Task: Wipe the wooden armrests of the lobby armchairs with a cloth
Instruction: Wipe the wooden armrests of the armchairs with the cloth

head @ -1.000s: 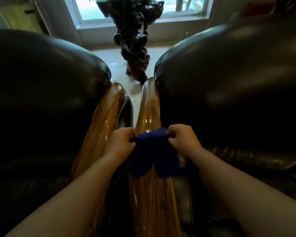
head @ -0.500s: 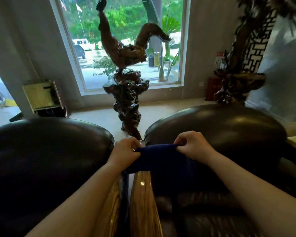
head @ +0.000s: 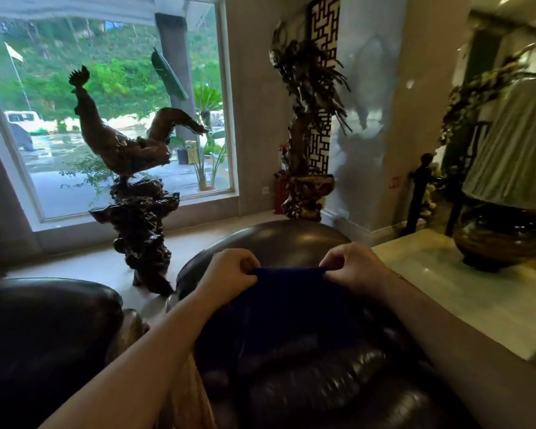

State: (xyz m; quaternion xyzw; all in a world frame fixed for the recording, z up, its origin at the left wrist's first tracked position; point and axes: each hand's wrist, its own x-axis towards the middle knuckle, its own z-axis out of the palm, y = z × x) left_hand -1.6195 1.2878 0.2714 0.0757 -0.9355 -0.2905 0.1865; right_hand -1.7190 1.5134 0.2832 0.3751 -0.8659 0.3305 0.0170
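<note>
A dark blue cloth (head: 288, 292) hangs stretched between my two hands over the right dark leather armchair (head: 291, 239). My left hand (head: 229, 270) pinches its upper left corner and my right hand (head: 353, 267) pinches its upper right corner. Below my left forearm a strip of the glossy wooden armrest (head: 192, 394) shows, mostly hidden by the arm. The rounded tip of the neighbouring armrest (head: 133, 323) peeks out beside the left armchair (head: 44, 329).
A dark carved rooster sculpture (head: 127, 156) on a gnarled base stands by the window. A second root carving (head: 307, 134) stands at the wall. To the right is a pale marble side table (head: 446, 292) with a dark-based lamp (head: 505, 230).
My view has lifted from the armrests toward the window and swung right. Both hands have raised the cloth off the wooden armrest and hold it spread over the right armchair.
</note>
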